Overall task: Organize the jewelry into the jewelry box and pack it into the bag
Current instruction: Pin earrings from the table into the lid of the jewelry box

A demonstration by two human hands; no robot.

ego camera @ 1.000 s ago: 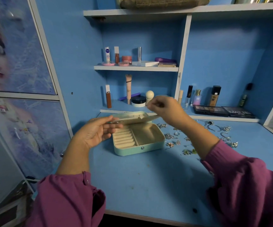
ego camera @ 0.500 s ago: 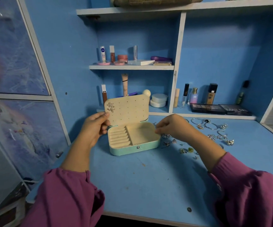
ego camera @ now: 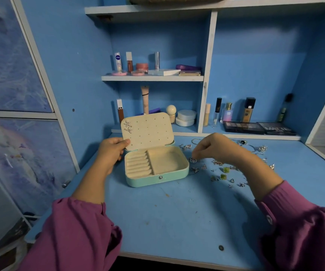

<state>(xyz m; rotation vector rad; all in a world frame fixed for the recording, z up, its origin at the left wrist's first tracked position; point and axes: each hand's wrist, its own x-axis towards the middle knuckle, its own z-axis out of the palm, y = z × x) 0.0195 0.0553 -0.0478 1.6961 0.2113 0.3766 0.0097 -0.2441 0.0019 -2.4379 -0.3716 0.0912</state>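
On the left side of the blue desk (ego camera: 177,222), the left hand (ego camera: 111,151) is holding the edge of the jewelry box lid (ego camera: 148,132), keeping it up. Two starfish earrings (ego camera: 128,126) are sitting in its holes. Just right of the open jewelry box (ego camera: 157,169), the right hand (ego camera: 216,148) is reaching down, fingertips pinching a small silver earring (ego camera: 192,160). More jewelry is lying farther right, so the box is to the left of that hand.
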